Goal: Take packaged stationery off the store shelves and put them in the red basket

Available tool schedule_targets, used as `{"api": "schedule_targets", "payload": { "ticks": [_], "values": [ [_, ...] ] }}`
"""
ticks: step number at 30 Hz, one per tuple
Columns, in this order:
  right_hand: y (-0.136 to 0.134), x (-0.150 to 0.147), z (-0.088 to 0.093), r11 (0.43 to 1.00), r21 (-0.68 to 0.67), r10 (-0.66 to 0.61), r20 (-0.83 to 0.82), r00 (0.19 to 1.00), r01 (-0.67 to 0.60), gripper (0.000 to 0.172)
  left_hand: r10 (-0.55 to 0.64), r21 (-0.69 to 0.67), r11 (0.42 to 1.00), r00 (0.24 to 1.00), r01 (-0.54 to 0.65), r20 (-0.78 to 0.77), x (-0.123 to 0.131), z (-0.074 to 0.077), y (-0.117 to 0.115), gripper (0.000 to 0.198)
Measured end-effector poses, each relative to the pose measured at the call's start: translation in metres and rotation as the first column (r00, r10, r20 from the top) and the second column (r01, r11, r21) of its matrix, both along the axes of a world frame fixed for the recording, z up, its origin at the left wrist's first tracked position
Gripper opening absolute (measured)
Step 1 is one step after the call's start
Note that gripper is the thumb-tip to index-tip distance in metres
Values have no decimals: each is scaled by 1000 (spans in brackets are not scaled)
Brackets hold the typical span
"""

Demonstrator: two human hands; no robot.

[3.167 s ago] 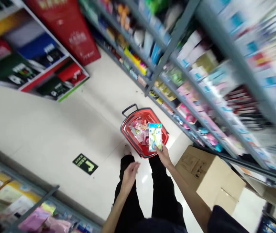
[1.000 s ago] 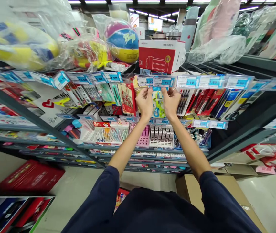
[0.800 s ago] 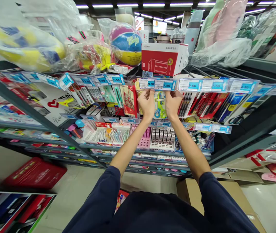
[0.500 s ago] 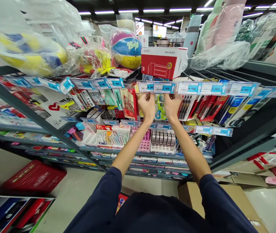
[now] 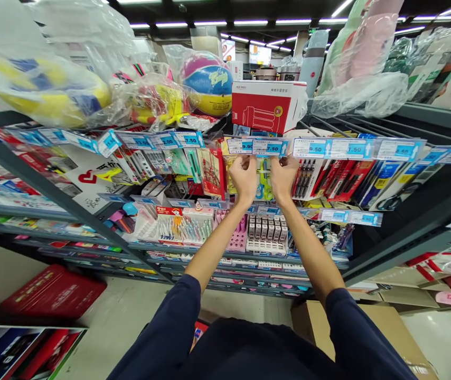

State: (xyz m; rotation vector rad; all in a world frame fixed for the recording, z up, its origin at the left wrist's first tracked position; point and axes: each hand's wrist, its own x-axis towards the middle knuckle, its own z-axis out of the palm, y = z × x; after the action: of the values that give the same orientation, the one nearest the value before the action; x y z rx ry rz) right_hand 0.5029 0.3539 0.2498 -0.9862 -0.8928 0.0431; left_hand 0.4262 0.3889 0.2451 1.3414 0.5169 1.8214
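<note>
Both arms reach forward to a row of hanging stationery packs. My left hand is closed, its fingers curled just under a price tag and beside a red pack. My right hand is closed at the same height, next to a pack of black pens. Between the hands hangs a clear pack with yellow-green and blue pieces. The fingertips are hidden behind the hands, so what they pinch cannot be made out. Another price tag sits just above the gap.
A red and white box stands on the shelf top above the hands, beside a wrapped basketball. Below are pen displays and a rack of small boxes. A cardboard box is on the floor at right.
The view has shifted slightly, so the shelf and tags sit a little lower. Both hands stay closed at the same spot on the rack.
</note>
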Motion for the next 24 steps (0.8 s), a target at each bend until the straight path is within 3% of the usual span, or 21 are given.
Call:
{"api": "schedule_targets", "payload": {
  "ticks": [6,13,24],
  "values": [
    [7,1,-1,998,60,-32,39,999,29,28,-22,52,998,998,19,56,-1,2,-5,13],
    [15,4,3,987,147,-70,62,996,61,23,30,-9,1000,995,-29,94,3,5,-3,16],
    [10,1,12,988,48,-151,78,985,147,30,64,-51,997,997,-62,33,6,8,2,19]
  ]
}}
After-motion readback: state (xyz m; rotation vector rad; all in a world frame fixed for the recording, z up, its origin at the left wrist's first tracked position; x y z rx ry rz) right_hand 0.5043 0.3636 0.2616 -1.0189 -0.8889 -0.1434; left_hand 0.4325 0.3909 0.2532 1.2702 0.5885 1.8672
